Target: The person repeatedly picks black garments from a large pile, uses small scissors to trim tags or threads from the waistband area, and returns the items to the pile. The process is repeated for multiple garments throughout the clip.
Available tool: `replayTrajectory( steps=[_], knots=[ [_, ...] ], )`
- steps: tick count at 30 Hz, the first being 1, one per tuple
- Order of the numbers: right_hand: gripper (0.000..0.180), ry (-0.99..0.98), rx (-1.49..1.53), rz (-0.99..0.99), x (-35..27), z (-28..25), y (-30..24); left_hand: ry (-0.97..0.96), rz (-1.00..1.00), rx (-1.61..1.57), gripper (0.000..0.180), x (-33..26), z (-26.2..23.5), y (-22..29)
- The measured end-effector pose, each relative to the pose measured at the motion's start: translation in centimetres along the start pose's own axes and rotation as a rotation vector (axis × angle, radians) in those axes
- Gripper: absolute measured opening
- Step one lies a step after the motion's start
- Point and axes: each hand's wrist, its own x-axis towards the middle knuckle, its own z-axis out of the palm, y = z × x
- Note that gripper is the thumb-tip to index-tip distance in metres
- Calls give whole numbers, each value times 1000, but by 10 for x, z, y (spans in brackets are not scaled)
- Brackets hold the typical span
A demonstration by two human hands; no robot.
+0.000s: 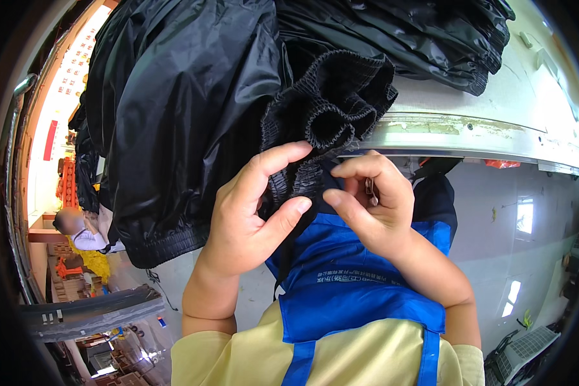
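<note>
Garment (328,74): thin, shiny black cloth; gathered elastic ends, ribbed, curling into ruffled rings; at counter's near edge, just beyond both hands.
Left hand (243,222): thumb and index spread wide beside ruffled elastic; can't tell if gripping.
Right hand (385,212): thumb and index narrowly apart; other fingers curled round small metal piece (370,190).
Black pile (186,109): slick, creased, bulky, left of ruffles.
Counter (444,106): pale, hard, worn strip along edge.
Apron (360,283): smooth blue cloth.
</note>
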Motion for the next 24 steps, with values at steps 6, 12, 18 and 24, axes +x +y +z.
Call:
replayTrajectory(
  steps=[6, 12, 18, 24],
  knots=[
    [44, 90, -226, -385, 23, 3, -6, -10, -32, 100, 55, -5, 0, 5],
    [33, -37, -572, -490, 27, -27, -15, 40, -110, -112, 44, -14, 0, 2],
    [33, -107, -461, -259, 11, -38, -16, 102, -136, -175, 41, -21, 10, -2],
    [35, -121, -497, -201, 2, -34, -12, 348, 17, -355, 46, -38, 44, -17]
  ],
)
